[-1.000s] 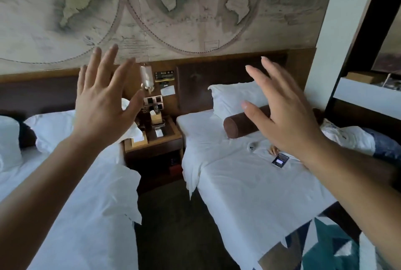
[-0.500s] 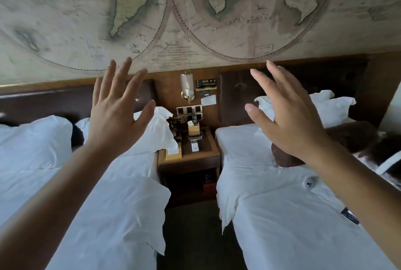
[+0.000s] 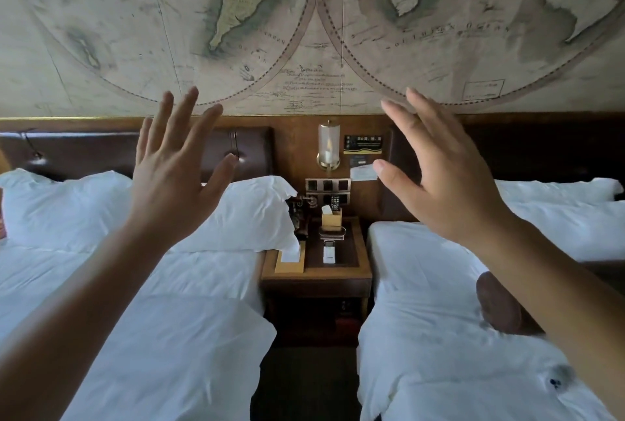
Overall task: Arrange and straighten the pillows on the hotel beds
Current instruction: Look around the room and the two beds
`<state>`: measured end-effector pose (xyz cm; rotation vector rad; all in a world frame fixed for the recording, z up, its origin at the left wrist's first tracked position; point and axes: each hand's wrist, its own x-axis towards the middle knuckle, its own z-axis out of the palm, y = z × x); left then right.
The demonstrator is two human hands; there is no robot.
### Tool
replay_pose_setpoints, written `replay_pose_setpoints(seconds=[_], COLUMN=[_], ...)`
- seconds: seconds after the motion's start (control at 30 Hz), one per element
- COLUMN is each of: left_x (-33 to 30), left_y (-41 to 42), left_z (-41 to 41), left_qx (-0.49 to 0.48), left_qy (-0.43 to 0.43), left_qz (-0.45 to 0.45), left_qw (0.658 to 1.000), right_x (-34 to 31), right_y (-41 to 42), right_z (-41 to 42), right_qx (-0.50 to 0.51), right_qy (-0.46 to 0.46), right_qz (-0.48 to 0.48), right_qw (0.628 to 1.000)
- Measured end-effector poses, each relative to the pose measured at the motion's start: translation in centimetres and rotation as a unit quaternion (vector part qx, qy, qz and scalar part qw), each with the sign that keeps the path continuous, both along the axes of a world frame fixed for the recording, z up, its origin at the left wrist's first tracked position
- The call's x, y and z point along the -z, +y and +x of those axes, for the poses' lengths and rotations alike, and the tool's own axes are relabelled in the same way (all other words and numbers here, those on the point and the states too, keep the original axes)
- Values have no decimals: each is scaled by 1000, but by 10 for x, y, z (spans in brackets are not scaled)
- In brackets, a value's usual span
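Observation:
Two beds with white linen stand side by side. On the left bed [image 3: 169, 336] two white pillows lean at the headboard: one at the far left [image 3: 61, 211], one nearer the nightstand [image 3: 250, 214], rumpled at its right corner. On the right bed [image 3: 422, 302] a white pillow [image 3: 558, 204] lies by the headboard, and a brown bolster [image 3: 497, 305] lies across the sheet, partly behind my right arm. My left hand [image 3: 176, 177] and my right hand [image 3: 439, 183] are raised in the air, fingers spread, holding nothing and touching nothing.
A wooden nightstand [image 3: 316, 271] stands between the beds, carrying a tissue box [image 3: 290, 256], a remote [image 3: 328, 251] and a small holder. A wall lamp [image 3: 328, 145] and switch panel hang above it. Dark padded headboards and a large map mural back both beds. A narrow aisle runs between the beds.
The view has swung left, so the nightstand now sits in the middle and more of the left bed shows. Both hands stay raised and spread.

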<state>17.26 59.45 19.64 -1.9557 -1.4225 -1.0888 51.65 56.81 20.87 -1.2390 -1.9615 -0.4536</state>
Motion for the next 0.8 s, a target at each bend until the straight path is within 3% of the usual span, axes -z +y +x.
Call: replay_pose_setpoints(seconds=[0.5, 0.8], left_x=[6, 33], left_y=[264, 388], left_z=[-55, -76], left_qx=[21, -29], left_qy=[-31, -34], left_qz=[-14, -19], left_qw=[999, 999], right_x=[-9, 20], right_y=[250, 403], right_z=[-55, -69], right_qx=[12, -46], right_qy=[-5, -20], right_qz=[7, -17], right_qw=[1000, 999])
